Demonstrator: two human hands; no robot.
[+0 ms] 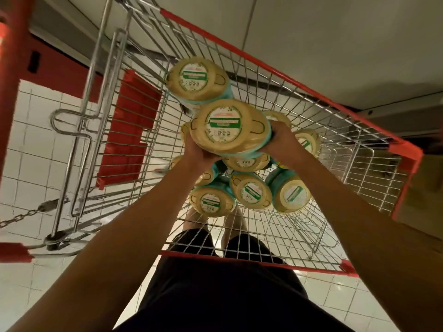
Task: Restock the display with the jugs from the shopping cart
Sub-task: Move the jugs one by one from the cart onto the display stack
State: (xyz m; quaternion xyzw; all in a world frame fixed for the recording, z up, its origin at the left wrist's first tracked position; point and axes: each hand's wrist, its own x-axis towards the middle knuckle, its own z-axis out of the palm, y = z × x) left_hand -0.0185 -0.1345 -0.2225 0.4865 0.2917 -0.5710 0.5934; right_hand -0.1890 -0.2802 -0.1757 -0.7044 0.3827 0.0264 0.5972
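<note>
Head view, looking straight down into the cart (405, 149). Both hands clamp one jug (227, 128) above the middle of the cart: left hand (197, 152) curls under its near-left side, right hand (281, 142) wraps its right side. The round labelled face points up at the camera. Whether that is the lid or the base, can't tell.

Another jug (199, 79) sits toward the cart's far-left side, also high up. The rest of the jugs (250, 190) lie packed low in the cart, directly under the held one. Display isn't in view.

Step in hand, by my read: lifting this jug clear of the cart.

How to do it well:
- Keep the 2-hand grip w/ palms opposite each other. The sides look smooth, so a one-sided hold could slip.
- Get the left hand's fingers further underneath so it carries the weight, not just squeezes.
- Lift straight up until it clears the cart rim, then turn. Swinging early risks clipping the far-left jug or the wire side.
- Keep elbows in and the jug close to the body, since it's prob. heavy.
- Don't drop it back onto the pile below.
</note>
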